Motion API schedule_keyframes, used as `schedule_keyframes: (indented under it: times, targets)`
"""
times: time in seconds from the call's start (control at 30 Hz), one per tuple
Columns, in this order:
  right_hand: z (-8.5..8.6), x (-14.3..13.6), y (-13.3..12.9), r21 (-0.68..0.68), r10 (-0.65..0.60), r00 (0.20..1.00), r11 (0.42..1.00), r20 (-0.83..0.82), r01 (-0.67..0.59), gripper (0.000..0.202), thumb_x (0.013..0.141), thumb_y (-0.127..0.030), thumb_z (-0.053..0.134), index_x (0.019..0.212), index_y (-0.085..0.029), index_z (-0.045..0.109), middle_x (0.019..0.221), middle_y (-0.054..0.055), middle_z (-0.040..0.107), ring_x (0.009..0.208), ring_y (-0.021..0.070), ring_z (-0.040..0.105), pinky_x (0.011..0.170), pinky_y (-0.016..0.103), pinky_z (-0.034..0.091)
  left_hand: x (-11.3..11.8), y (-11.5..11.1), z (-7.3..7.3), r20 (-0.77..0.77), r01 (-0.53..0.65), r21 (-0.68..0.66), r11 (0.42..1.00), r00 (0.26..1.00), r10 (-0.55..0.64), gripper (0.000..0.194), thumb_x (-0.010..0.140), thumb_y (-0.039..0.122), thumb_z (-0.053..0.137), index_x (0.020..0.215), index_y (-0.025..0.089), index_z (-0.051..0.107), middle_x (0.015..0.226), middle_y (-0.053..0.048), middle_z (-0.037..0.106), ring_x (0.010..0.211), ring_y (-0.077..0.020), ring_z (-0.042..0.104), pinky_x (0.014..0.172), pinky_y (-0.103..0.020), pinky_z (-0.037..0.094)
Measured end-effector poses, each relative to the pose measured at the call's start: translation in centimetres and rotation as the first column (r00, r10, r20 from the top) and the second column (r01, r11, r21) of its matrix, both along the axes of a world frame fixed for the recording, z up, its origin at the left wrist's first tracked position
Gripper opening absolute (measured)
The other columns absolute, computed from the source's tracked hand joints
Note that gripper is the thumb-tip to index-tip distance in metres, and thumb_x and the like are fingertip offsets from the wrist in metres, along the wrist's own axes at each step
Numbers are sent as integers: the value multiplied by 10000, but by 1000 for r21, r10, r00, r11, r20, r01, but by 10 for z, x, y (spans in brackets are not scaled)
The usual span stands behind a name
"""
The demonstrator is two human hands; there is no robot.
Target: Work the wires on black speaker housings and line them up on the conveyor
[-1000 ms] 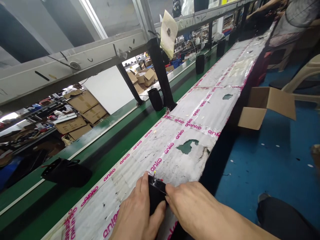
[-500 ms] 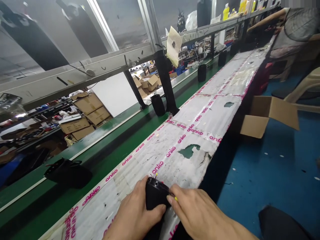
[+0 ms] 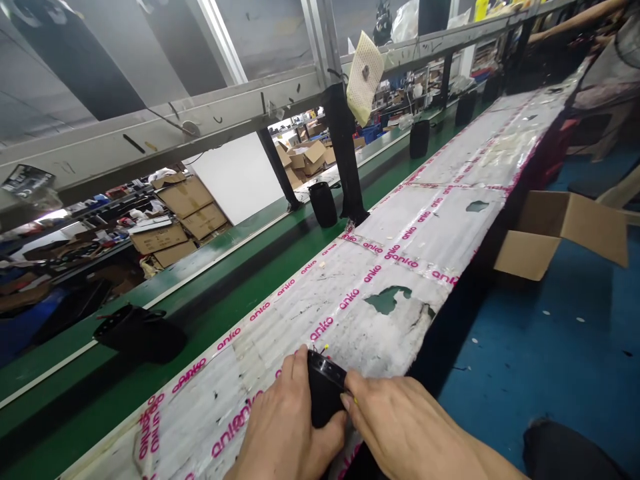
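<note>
A black cylindrical item [image 3: 324, 393] with a dark rim stands tilted at the lower middle, above the white covered worktop [image 3: 280, 333]. My left hand [image 3: 287, 420] wraps round its left side, thumb across the front. At the right end of the rim, my right hand [image 3: 395, 420] is closed in a pinch; a small yellow bit shows at its fingertips, and the rest of what it grips is hidden. Small wires and a yellow tip stick up at the back of the rim.
Similar black items [image 3: 140, 332] stand on the green conveyor [image 3: 210, 280] to the left. A black post [image 3: 345, 153] rises beside the worktop. An open cardboard box [image 3: 530, 253] is at the right. A person's arm [image 3: 575, 20] shows at the far right.
The view has shifted, so the bench and boxes sit further right. Both hands still hold the black item, which is turned slightly; the right fingers remain at its rim.
</note>
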State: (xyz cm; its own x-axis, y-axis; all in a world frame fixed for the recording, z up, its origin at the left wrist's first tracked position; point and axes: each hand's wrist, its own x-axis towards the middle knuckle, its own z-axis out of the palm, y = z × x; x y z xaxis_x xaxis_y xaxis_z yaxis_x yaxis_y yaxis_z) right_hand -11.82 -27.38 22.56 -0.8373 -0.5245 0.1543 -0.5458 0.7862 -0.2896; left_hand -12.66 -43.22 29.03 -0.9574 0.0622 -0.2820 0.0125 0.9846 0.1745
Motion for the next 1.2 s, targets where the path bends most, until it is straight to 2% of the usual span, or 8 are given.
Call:
schedule_keyframes:
  times: [0.2,0.33,0.43,0.5,0.57,0.8,1.03,1.2]
  targets:
    - [17,-5,5,100,60,997,993,42,-64,168,945,-143,419,950,-191,580,724,29,676,566,255,650,476,384,203,-2,1,-5,34,30,-50,998,999,-28,824,779,432,472,1491,81,252,1423,-214,492,1178,-356,594,947,-456,479]
    - [7,-5,4,90,102,995,991,15,-103,158,891,-109,466,884,-206,590,765,25,685,556,244,641,485,380,231,-1,0,-7,22,67,-82,994,998,-66,823,782,414,467,1504,95,234,1469,-207,443,1180,-362,590,923,-446,491]
    - [-9,0,1,-158,24,999,987,36,-18,234,988,-197,345,897,-209,560,720,20,666,575,221,647,516,354,318,-1,-4,-6,14,42,-69,997,999,-41,811,785,404,470,1494,90,236,1470,-212,447,1229,-356,564,975,-460,464]
    - [-13,3,-2,-392,-39,997,918,67,62,294,1028,-281,258,971,-204,536,729,15,668,615,204,663,554,323,375,0,-5,-4,4,1,-26,1000,1000,-1,798,778,406,490,1480,104,259,1423,-203,508,1225,-344,573,988,-446,455]
    - [-12,5,-4,-500,-85,991,857,104,126,318,1040,-333,226,989,-214,516,770,15,679,651,196,670,572,305,392,1,-4,-1,-25,-17,12,1000,1000,17,783,770,402,507,1468,124,287,1369,-188,565,1198,-343,594,975,-437,457]
    - [-6,5,-5,-200,-70,996,976,58,81,247,1025,-254,276,943,-221,506,681,17,657,586,240,658,525,350,308,7,2,0,-50,-11,-1,1000,999,11,760,792,403,465,1474,117,292,1347,-188,587,1175,-352,605,928,-441,473]
    - [6,4,0,-60,-26,995,998,101,32,228,1011,-194,301,958,-205,523,738,35,665,638,242,668,550,353,323,6,1,-6,-55,37,-25,999,998,-38,769,806,426,437,1490,109,284,1394,-190,526,1153,-352,610,926,-448,492]
    - [4,1,0,-16,14,993,1000,115,-13,220,992,-174,327,972,-189,546,731,44,667,645,254,671,537,363,311,5,5,-7,-33,30,-87,996,999,-33,795,798,375,464,1506,83,249,1452,-193,473,1181,-360,591,947,-489,499]
